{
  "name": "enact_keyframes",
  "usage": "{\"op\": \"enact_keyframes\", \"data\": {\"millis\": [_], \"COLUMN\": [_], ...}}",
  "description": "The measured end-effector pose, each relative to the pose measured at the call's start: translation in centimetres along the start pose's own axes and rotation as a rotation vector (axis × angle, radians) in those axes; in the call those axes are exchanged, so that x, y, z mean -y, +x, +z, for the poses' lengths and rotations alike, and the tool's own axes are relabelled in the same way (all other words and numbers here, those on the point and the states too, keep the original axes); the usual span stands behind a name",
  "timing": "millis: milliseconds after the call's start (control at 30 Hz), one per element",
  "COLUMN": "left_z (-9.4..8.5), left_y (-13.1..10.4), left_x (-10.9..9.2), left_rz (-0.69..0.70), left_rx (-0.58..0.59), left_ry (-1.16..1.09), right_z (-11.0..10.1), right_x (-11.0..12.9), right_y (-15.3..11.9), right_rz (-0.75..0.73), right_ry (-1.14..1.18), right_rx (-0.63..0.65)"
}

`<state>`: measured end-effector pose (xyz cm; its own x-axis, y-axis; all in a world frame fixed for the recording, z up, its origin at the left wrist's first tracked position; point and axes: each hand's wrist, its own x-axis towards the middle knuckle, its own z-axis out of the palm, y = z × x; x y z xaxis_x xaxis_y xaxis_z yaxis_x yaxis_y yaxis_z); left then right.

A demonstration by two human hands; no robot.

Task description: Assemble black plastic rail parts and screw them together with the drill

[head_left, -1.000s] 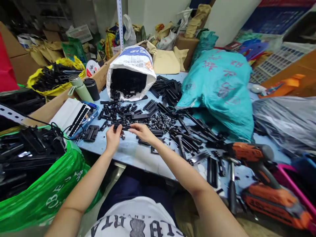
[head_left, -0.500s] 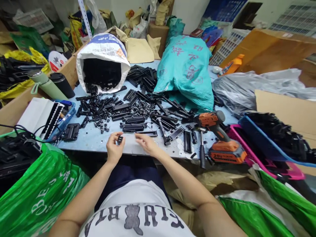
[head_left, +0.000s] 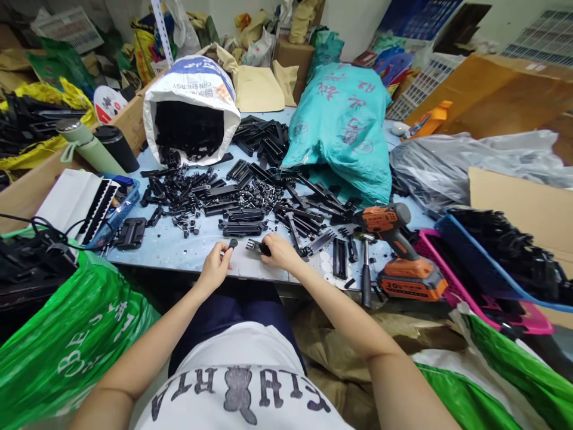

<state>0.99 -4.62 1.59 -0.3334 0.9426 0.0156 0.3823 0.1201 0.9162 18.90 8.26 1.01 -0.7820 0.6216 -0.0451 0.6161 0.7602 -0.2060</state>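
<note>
Close to the table's front edge, my left hand (head_left: 215, 266) pinches a small black plastic piece (head_left: 233, 243) with a rounded end. Just to its right, my right hand (head_left: 278, 253) is closed on a long black plastic bar (head_left: 255, 245), whose pronged end points left toward the small piece. A short gap separates the two parts. Beyond my hands lie stacked black bars (head_left: 243, 228) and a heap of small screws and black pieces (head_left: 262, 194). My right fingers hide much of the held bar.
An orange cordless drill (head_left: 394, 239) and a hammer (head_left: 366, 272) lie to the right, beside a pink basket (head_left: 430, 251) and a blue basket (head_left: 487, 263). A white sack (head_left: 192, 89) and a teal sack (head_left: 340, 119) stand behind the parts. At left is a blue tray (head_left: 129, 203).
My right hand has closed on the pronged black bar, lifting it off the tabletop. My left hand has shifted slightly right, its small piece now poking up from the fingertips.
</note>
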Motion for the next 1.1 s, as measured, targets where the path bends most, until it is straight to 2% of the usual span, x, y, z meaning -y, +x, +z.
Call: {"op": "enact_keyframes", "data": {"millis": [67,167,300,367,500,600,700,833,900,1033,1100], "left_z": [0.0,0.3,0.9,1.2,1.6,1.4,0.9,0.7,1.0,2.4,2.9], "left_y": [-0.2,-0.4,-0.4,-0.3,-0.1,-0.1,0.0,-0.1,-0.4,-1.1,-1.0], "left_x": [0.2,0.4,0.3,0.1,-0.5,-1.1,-1.7,-2.5,-2.9,-3.9,-4.1], "left_rz": [-0.028,-0.002,0.104,0.173,0.257,0.312,0.339,0.374,0.388,0.367,0.366], "left_rx": [-0.031,-0.075,-0.032,-0.026,-0.034,-0.002,0.012,0.021,-0.012,-0.219,-0.266], "left_ry": [-0.079,-0.134,-0.069,-0.03,-0.015,-0.029,-0.024,0.037,0.054,0.034,0.03], "right_z": [0.3,0.6,0.5,0.1,-1.2,-1.9,-2.1,-1.9,-1.9,-1.3,-0.8], "right_x": [0.2,1.1,2.7,3.3,3.6,3.6,3.5,3.1,3.1,4.0,4.5], "right_y": [-0.6,-1.1,-1.2,-1.4,-2.1,-2.4,-2.5,-2.6,-2.7,-3.0,-3.0], "right_rz": [-0.008,-0.009,0.132,0.154,-0.005,0.024,0.068,-0.04,-0.098,-0.089,-0.093], "right_ry": [0.103,0.092,0.087,0.221,0.684,0.96,1.093,1.08,1.023,1.039,1.039], "right_rx": [-0.052,-0.163,-0.155,-0.134,-0.094,-0.09,-0.097,-0.084,-0.1,-0.199,-0.244]}}
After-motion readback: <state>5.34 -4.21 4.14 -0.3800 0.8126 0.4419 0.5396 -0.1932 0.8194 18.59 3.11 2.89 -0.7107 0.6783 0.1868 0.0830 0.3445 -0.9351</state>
